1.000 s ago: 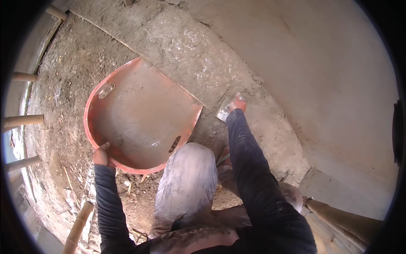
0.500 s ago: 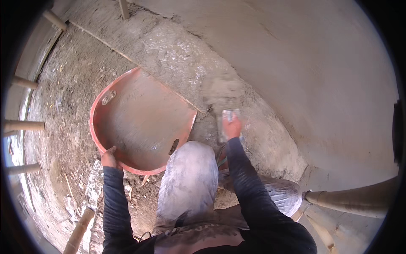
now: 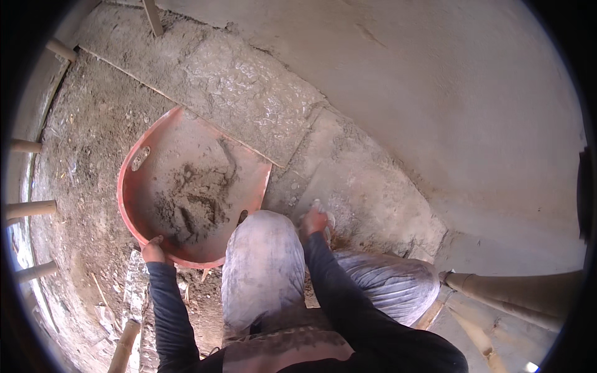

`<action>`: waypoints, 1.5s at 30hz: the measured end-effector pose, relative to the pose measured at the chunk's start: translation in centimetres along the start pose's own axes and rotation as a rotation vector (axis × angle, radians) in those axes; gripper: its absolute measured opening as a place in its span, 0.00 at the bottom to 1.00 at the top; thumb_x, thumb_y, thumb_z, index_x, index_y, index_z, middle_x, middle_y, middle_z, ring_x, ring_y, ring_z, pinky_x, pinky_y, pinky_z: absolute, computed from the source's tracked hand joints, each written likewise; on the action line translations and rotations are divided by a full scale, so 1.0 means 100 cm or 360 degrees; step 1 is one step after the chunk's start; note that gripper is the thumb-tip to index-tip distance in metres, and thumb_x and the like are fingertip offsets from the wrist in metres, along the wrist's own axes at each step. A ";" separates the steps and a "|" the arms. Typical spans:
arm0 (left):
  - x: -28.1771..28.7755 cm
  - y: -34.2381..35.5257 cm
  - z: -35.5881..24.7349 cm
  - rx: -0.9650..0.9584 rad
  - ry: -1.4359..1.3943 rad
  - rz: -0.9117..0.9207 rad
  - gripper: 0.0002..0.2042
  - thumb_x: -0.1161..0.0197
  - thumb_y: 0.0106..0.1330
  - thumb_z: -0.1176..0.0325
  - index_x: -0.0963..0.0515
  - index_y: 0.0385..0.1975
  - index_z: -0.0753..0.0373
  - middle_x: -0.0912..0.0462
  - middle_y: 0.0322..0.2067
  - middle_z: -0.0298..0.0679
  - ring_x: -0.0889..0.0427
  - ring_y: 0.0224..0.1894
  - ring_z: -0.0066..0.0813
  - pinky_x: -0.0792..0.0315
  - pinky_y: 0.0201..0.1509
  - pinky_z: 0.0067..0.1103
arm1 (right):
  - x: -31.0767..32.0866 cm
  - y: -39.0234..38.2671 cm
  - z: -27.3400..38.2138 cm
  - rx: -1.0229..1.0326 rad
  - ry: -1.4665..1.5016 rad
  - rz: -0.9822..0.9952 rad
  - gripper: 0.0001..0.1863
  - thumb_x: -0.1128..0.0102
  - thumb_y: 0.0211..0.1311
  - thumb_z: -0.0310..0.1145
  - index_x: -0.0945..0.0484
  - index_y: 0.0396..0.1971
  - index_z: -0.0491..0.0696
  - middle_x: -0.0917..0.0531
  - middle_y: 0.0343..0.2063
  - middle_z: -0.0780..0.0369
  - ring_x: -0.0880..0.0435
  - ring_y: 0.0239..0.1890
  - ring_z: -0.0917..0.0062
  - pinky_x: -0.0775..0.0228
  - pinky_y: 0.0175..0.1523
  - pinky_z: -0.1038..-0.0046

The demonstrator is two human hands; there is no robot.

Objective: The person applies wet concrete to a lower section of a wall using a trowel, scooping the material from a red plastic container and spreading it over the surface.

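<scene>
A red-orange half-round plastic pan (image 3: 186,133) with cut-out handholes lies on the ground ahead of me, its straight side toward the wall. My left hand (image 3: 153,250) is closed on its near left rim, thumb on top. Dark crumbly mortar (image 3: 196,208) sits in the pan's middle. Close to my knee, my right hand (image 3: 313,222) is closed around a plastering trowel; its pale blade (image 3: 330,222) shows partly beside the fingers, low over a smoothed strip of ground. Wet mortar (image 3: 255,93) covers the ground beyond the pan, ending in a straight edge.
A smooth grey wall (image 3: 460,112) rises on the right. Bamboo poles (image 3: 516,297) stand near my right knee, and several more (image 3: 31,209) line the left side. A thin straight strip (image 3: 127,76) runs from the pan to the far left. Rough dirt (image 3: 87,161) lies left of the pan.
My right hand has drawn the trowel back toward my knee, slightly left. Mortar clumps now lie in the pan, and the heap on the ground by the wall is gone. My left hand keeps its grip.
</scene>
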State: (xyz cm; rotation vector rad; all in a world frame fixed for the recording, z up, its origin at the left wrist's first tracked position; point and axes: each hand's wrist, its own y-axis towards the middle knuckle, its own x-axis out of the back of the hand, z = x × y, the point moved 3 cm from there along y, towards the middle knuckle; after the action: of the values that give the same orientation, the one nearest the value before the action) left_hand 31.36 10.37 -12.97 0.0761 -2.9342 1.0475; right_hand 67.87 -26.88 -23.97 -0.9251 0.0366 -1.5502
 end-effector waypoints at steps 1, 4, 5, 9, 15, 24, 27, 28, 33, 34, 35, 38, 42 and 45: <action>0.009 0.003 0.002 0.0072 -0.0022 0.0010 0.16 0.47 0.50 0.82 0.28 0.42 0.71 0.23 0.32 0.43 0.22 0.32 0.38 0.24 0.42 0.28 | -0.004 0.017 0.002 -0.0058 -0.0015 -0.0009 0.21 0.54 0.68 0.48 0.25 0.32 0.43 0.20 0.23 0.58 0.21 0.20 0.74 0.35 0.18 0.68; -0.036 -0.002 0.014 0.0253 -0.0182 0.0110 0.15 0.46 0.49 0.81 0.28 0.40 0.72 0.23 0.28 0.42 0.21 0.28 0.39 0.23 0.37 0.30 | 0.041 0.147 0.056 0.0616 -0.0765 -0.0497 0.32 0.55 0.65 0.54 0.23 0.39 0.33 0.17 0.29 0.49 0.18 0.34 0.58 0.27 0.41 0.62; -0.039 0.001 0.014 0.0184 -0.0103 0.0124 0.15 0.46 0.49 0.81 0.28 0.40 0.71 0.23 0.29 0.42 0.22 0.30 0.37 0.24 0.36 0.29 | 0.047 0.184 0.084 0.0270 -0.0637 -0.0449 0.33 0.53 0.64 0.55 0.22 0.37 0.33 0.18 0.27 0.49 0.18 0.33 0.58 0.28 0.40 0.61; -0.025 0.008 0.011 -0.0089 0.0249 0.0001 0.15 0.46 0.51 0.80 0.27 0.41 0.71 0.22 0.33 0.45 0.21 0.34 0.37 0.25 0.44 0.29 | 0.036 0.202 0.111 0.0332 -0.0474 -0.0323 0.30 0.47 0.61 0.55 0.21 0.33 0.36 0.19 0.22 0.52 0.19 0.21 0.66 0.30 0.26 0.63; -0.016 -0.007 -0.004 -0.0079 -0.0003 0.0047 0.13 0.46 0.50 0.80 0.27 0.38 0.71 0.21 0.30 0.44 0.21 0.34 0.37 0.25 0.41 0.28 | 0.018 0.096 0.136 0.1076 -0.0784 -0.0221 0.28 0.45 0.58 0.54 0.21 0.38 0.40 0.19 0.26 0.46 0.18 0.29 0.54 0.28 0.36 0.57; -0.015 -0.002 0.002 0.0005 0.0262 0.0004 0.08 0.47 0.49 0.78 0.25 0.28 0.72 0.24 0.24 0.42 0.25 0.26 0.32 0.27 0.33 0.27 | 0.017 -0.034 0.153 0.1252 -0.0925 0.0090 0.25 0.41 0.56 0.53 0.21 0.28 0.42 0.21 0.21 0.47 0.21 0.27 0.51 0.32 0.33 0.57; 0.027 0.023 0.018 -0.0236 0.0486 0.0134 0.15 0.50 0.48 0.80 0.26 0.37 0.70 0.25 0.26 0.40 0.27 0.25 0.29 0.31 0.30 0.24 | 0.019 -0.048 0.113 0.1046 -0.0878 0.0246 0.25 0.41 0.57 0.52 0.22 0.26 0.40 0.21 0.21 0.47 0.21 0.28 0.52 0.32 0.34 0.58; 0.028 0.017 0.020 -0.0228 0.0239 0.0129 0.17 0.51 0.48 0.81 0.27 0.40 0.68 0.25 0.27 0.39 0.27 0.26 0.28 0.31 0.30 0.24 | 0.019 -0.049 0.100 0.0974 -0.0885 0.0273 0.25 0.41 0.57 0.52 0.22 0.26 0.40 0.21 0.22 0.47 0.21 0.29 0.53 0.32 0.35 0.58; -0.013 -0.040 -0.011 -0.0124 -0.0259 0.0095 0.28 0.55 0.46 0.86 0.34 0.53 0.65 0.27 0.23 0.36 0.29 0.20 0.27 0.32 0.24 0.21 | 0.033 -0.011 0.078 0.0932 -0.0817 0.0020 0.27 0.41 0.57 0.53 0.21 0.25 0.38 0.20 0.18 0.54 0.20 0.25 0.70 0.32 0.33 0.64; -0.017 -0.048 -0.015 -0.0156 -0.0286 0.0139 0.26 0.54 0.46 0.86 0.33 0.50 0.67 0.27 0.23 0.38 0.29 0.21 0.28 0.32 0.24 0.21 | 0.038 0.006 0.081 0.0890 -0.0968 0.0001 0.26 0.41 0.57 0.52 0.20 0.26 0.38 0.19 0.19 0.54 0.20 0.25 0.71 0.31 0.34 0.64; -0.013 -0.049 -0.015 -0.0095 -0.0248 0.0122 0.24 0.54 0.46 0.86 0.33 0.47 0.67 0.27 0.23 0.38 0.28 0.22 0.28 0.32 0.25 0.21 | 0.046 0.016 0.080 0.0837 -0.1127 -0.0004 0.26 0.41 0.57 0.52 0.20 0.28 0.38 0.19 0.19 0.54 0.20 0.25 0.71 0.31 0.34 0.64; -0.019 -0.050 -0.026 0.0059 -0.0118 0.0124 0.15 0.53 0.47 0.85 0.32 0.36 0.67 0.27 0.23 0.39 0.28 0.23 0.29 0.32 0.26 0.22 | 0.070 0.036 0.094 0.0845 -0.1033 0.0191 0.25 0.40 0.56 0.51 0.19 0.30 0.39 0.18 0.19 0.54 0.19 0.25 0.68 0.30 0.35 0.64; -0.017 -0.027 -0.033 0.0166 -0.0272 0.0189 0.11 0.52 0.47 0.84 0.30 0.32 0.68 0.28 0.20 0.38 0.29 0.21 0.28 0.33 0.26 0.23 | 0.066 0.009 0.120 0.1067 -0.1089 0.0521 0.24 0.38 0.54 0.49 0.20 0.28 0.38 0.18 0.21 0.53 0.18 0.26 0.63 0.29 0.36 0.64; -0.032 -0.030 -0.039 0.0201 -0.0087 0.0139 0.08 0.51 0.48 0.84 0.29 0.28 0.69 0.28 0.20 0.37 0.29 0.21 0.28 0.34 0.25 0.23 | 0.062 0.005 0.123 0.1002 -0.1061 0.0507 0.25 0.38 0.53 0.49 0.20 0.27 0.37 0.18 0.23 0.50 0.18 0.28 0.60 0.29 0.36 0.63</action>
State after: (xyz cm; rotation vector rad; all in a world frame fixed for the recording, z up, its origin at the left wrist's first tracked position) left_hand 34.74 10.66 -8.15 -0.0215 -2.9410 1.2625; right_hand 75.73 -26.37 -12.72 -0.8261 -0.7065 -0.8159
